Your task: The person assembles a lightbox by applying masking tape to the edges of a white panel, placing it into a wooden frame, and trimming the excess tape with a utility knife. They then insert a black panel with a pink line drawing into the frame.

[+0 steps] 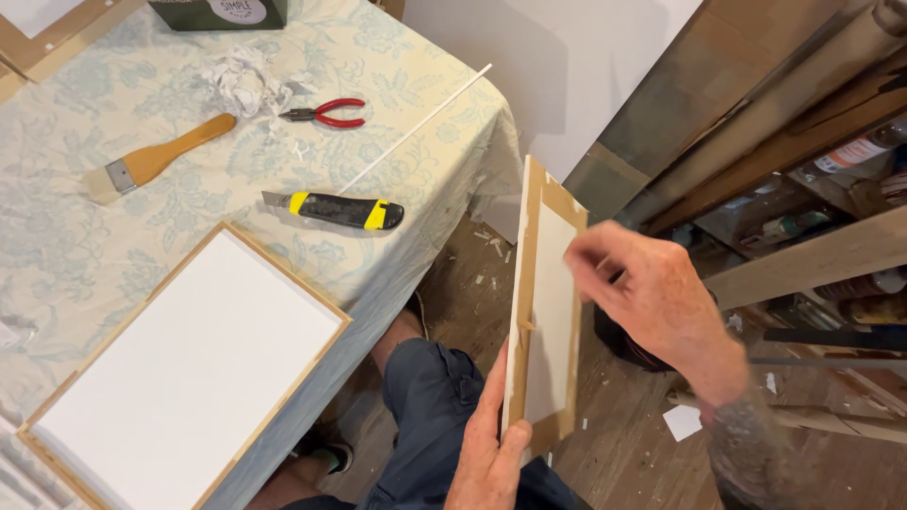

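Left hand (491, 444) grips wooden frame (545, 302)

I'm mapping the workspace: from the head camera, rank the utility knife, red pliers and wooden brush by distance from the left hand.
From the left hand, which holds the small frame:
1. Utility knife, near the table's edge.
2. Red pliers, farther back by the crumpled paper.
3. Wooden brush, far left on the tablecloth.

A home hobby workshop: left of the left hand (487, 453) a bench (85, 255) under a pale floral cloth carries hand tools, while right of the right hand (652, 297) stand cluttered wooden shelves (803, 255) above a scrap-littered plank floor (624, 453).
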